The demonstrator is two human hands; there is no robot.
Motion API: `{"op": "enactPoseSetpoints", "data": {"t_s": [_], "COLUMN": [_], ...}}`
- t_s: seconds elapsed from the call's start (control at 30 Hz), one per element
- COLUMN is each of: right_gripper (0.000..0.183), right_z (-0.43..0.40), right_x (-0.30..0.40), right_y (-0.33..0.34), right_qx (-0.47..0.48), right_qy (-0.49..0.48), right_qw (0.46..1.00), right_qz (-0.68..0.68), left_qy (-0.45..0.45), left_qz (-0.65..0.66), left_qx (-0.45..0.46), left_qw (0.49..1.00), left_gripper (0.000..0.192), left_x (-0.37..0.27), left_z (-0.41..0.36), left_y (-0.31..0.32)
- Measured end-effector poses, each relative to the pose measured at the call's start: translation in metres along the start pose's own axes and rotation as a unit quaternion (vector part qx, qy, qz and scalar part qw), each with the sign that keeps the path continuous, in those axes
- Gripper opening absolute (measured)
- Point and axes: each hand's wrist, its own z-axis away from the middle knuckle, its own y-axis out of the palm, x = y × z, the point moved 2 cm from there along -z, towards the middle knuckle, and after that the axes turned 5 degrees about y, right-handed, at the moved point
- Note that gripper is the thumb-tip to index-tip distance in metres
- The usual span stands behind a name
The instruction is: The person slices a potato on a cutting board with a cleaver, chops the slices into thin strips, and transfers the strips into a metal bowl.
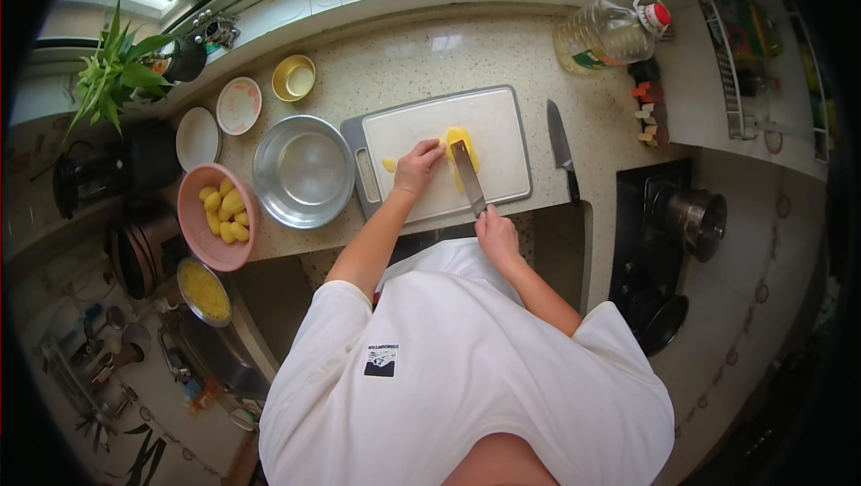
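Observation:
A white cutting board with a grey rim [393, 106] lies on the counter before me. My right hand [498, 234] is closed around the handle of a kitchen knife [469, 176], whose broad blade lies over peeled yellow potato slices [457, 135] on the board. Just left of the slices is my left hand [420, 166], its fingertips together near the potato; whether they pinch a piece is too small to tell. One loose potato slice [389, 164] rests at the board's left. A pink basin [218, 254] holds several peeled potatoes [233, 201].
Left of the board stands a large metal bowl [303, 172], with a gold bowl [294, 78] and two small dishes beyond. Shredded yellow food fills a metal bowl [204, 292]. A second knife [559, 136] lies right of the board, below an oil bottle [603, 35]. A stove [629, 217] is farther right.

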Motion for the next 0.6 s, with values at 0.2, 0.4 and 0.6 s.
{"op": "enactPoseSetpoints", "data": {"t_s": [0.2, 0.4, 0.6], "right_gripper": [0.020, 0.021, 0.020], "right_z": [-0.008, -0.013, -0.015], "right_x": [0.011, 0.015, 0.018], "right_y": [-0.006, -0.004, 0.001], "right_qx": [-0.022, -0.015, -0.010], "right_qy": [-0.023, -0.018, -0.015], "right_qw": [0.999, 0.999, 1.000], "right_qz": [-0.040, -0.029, -0.020], "left_qy": [0.001, -0.010, -0.016], "left_qz": [0.000, 0.011, 0.013], "left_qx": [0.000, 0.000, 0.001], "left_qw": [1.000, 1.000, 1.000], "left_gripper": [0.017, 0.017, 0.018], "left_x": [0.002, 0.003, 0.006], "left_z": [0.001, 0.002, 0.004], "left_y": [0.000, 0.000, -0.001]}}
